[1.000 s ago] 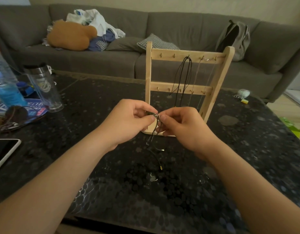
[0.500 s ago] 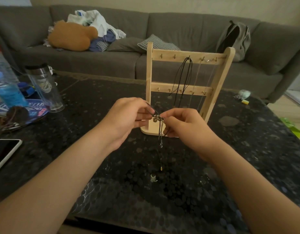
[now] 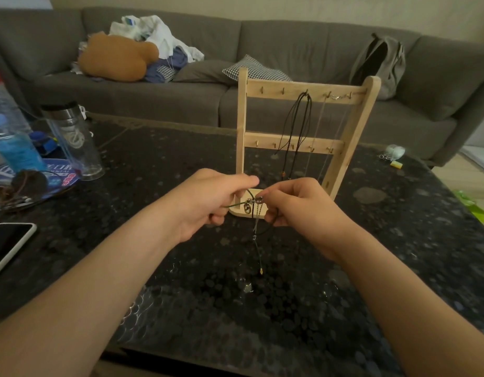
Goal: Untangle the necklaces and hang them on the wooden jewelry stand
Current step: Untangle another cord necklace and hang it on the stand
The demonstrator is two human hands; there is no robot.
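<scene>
A tangled dark cord necklace with small metal pendants is held just above the table, in front of the foot of the wooden jewelry stand. My left hand pinches a cord on the left side of the knot. My right hand pinches the metal piece on the right side. Loose cord ends dangle below, one with a gold tip near the table. On the stand's top bar hang black cord necklaces and thin chains.
The dark speckled table carries a phone at the left edge, a clear tumbler, a blue bottle and a pile of cords on the left. Small items lie far right. A grey sofa stands behind.
My hands have drawn slightly apart, stretching the cord between them. The left hand has shifted left and the pendants now hang free between the hands.
</scene>
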